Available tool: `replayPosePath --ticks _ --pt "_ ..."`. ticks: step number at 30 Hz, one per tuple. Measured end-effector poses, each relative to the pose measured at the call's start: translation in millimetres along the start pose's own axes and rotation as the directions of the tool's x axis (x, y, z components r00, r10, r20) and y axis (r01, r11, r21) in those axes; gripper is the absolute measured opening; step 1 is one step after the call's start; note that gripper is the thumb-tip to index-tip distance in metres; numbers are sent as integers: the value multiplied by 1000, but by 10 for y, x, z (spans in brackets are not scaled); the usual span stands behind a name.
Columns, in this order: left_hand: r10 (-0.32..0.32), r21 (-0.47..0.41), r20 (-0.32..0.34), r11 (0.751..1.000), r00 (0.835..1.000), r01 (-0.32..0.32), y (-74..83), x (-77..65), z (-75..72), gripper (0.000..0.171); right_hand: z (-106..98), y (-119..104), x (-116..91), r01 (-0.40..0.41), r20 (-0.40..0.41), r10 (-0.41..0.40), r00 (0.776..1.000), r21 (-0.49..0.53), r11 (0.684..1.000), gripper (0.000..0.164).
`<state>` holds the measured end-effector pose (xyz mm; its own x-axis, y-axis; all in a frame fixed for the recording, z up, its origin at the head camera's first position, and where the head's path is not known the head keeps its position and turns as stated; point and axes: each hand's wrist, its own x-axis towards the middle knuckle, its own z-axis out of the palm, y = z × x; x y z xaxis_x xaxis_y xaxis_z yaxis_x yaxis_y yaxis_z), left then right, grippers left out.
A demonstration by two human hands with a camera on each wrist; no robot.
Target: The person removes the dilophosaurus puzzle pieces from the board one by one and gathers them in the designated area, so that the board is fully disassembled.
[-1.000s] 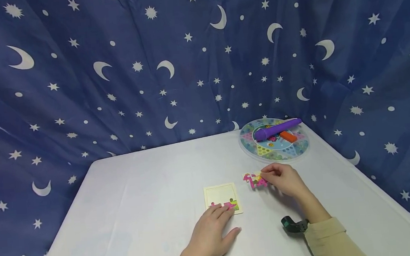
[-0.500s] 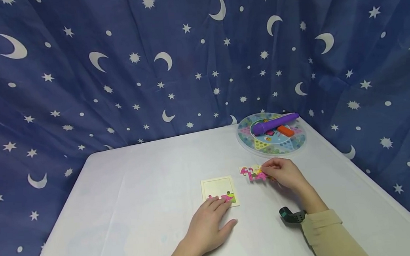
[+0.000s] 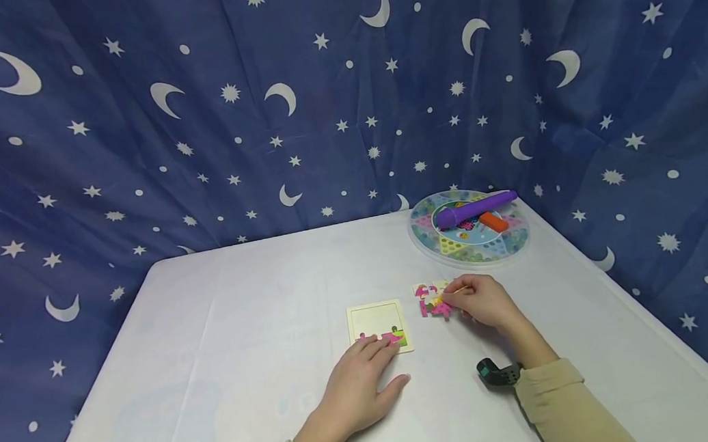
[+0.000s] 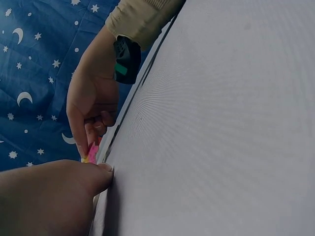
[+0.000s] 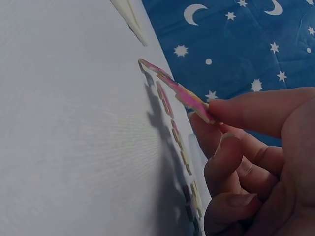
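Right hand [image 3: 481, 300] slides toward nine o'clock, pinching a flat pink-and-yellow jigsaw piece [image 5: 189, 100] nearer the square cream frame [image 3: 376, 317] beneath my straight-fingered left hand [image 3: 361, 393]

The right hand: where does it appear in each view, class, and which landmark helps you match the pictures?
Head view: the right hand is right of centre, below mid-height.
Left wrist view: upper left, below its tan sleeve and above the left hand.
Right wrist view: lower right, cut by the right edge, pinching a pink puzzle piece.
Shared landmark: the blue cloth with white moons and stars.
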<state>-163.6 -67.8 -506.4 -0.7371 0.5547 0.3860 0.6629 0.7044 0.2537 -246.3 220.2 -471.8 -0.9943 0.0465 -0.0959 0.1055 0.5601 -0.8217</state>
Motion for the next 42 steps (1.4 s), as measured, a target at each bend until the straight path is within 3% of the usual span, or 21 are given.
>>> replayPosePath --ticks 9,20,23,26,28,30,32,35,38,42 --pt "-13 -50 -31 999 999 12 -2 5 12 48 -12 -44 -10 17 17 -18 1000 51 999 29" --pt "6 -83 -155 996 988 -19 -25 -13 61 38 19 -34 -38 34 56 -41 998 130 991 32" --pt "-37 -124 -191 992 981 13 -5 -1 55 37 82 -62 -63 50 75 -63 995 163 985 31" --pt "-161 -232 -232 967 959 106 22 24 36 42 181 -112 -99 108 151 -144 978 224 969 28" --pt "-248 -321 -255 933 935 161 35 45 28 43 252 -153 -130 160 213 -221 952 270 949 26" --pt "-296 -398 -273 901 915 172 35 69 30 38 317 -190 -162 205 258 -288 922 307 930 24" --pt "-315 -452 -294 878 902 159 26 88 33 27 372 -220 -192 249 275 -340 899 316 916 21" --pt "-329 -481 -342 866 880 136 0 106 38 7 438 -247 -220 294 273 -379 884 307 905 18" --pt "-333 -479 -398 870 855 116 -23 114 30 14 484 -264 -238 313 250 -391 886 300 901 16" --pt "-287 -475 -442 879 850 50 -38 119 18 18 508 -289 -267 326 191 -391 900 298 897 14"
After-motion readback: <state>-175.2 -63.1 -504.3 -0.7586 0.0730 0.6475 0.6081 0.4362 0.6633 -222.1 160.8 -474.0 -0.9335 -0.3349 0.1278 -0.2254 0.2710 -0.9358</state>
